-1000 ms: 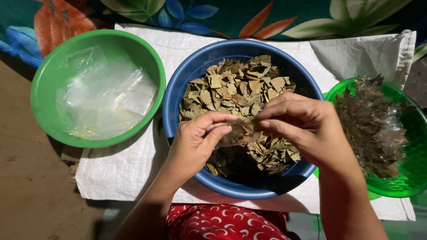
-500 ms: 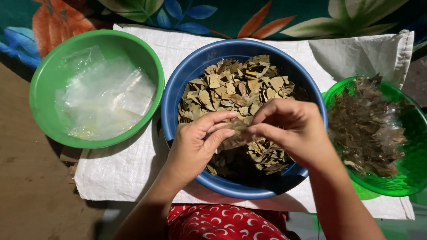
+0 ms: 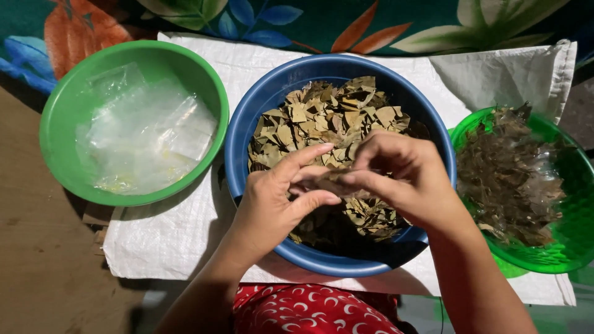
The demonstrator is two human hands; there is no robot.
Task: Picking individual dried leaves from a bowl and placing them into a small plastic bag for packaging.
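Note:
A blue bowl [image 3: 260, 105] in the middle holds a heap of dry, tan leaf pieces [image 3: 331, 117]. Both my hands hover over its near half. My left hand [image 3: 275, 204] and my right hand [image 3: 405, 176] meet fingertip to fingertip and pinch one dry leaf [image 3: 328, 179] between them. The leaf is mostly hidden by my fingers.
A green bowl [image 3: 59, 154] at the left holds clear plastic bags [image 3: 145, 133]. A translucent green bowl [image 3: 575, 179] at the right holds darker leaf scraps [image 3: 510, 173]. All three stand on a white woven sack [image 3: 167, 238], with a floral cloth behind and bare floor at left.
My hands have stayed together over the blue bowl, shifting slightly while working the leaf between the fingertips. The bowls have not moved.

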